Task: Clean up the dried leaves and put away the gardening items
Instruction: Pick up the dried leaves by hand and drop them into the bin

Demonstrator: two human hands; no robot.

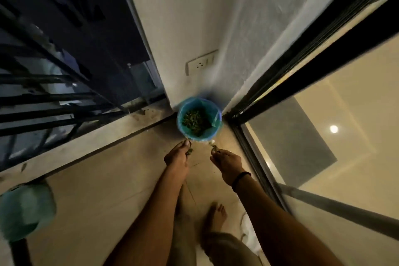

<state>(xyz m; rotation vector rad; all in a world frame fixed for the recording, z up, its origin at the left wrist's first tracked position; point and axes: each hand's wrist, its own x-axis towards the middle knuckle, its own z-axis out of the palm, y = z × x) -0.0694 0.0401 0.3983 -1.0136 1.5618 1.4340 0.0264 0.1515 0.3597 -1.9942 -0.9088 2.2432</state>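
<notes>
Just short of the bin (212, 134), on its near side, the left hand (177, 158) and right hand (226, 164) each pinch a clump of dried leaves (189, 150). Both hands should probably reach over the rim before the fingers loosen, so crumbs drop inside. The bin stands upright against the wall (194, 17), long axis vertical, mouth up.

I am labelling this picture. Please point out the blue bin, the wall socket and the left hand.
blue bin (210, 134): head view, on its near rim.
wall socket (201, 62): head view, middle of its plate.
left hand (177, 158): head view, back of the hand.
</notes>
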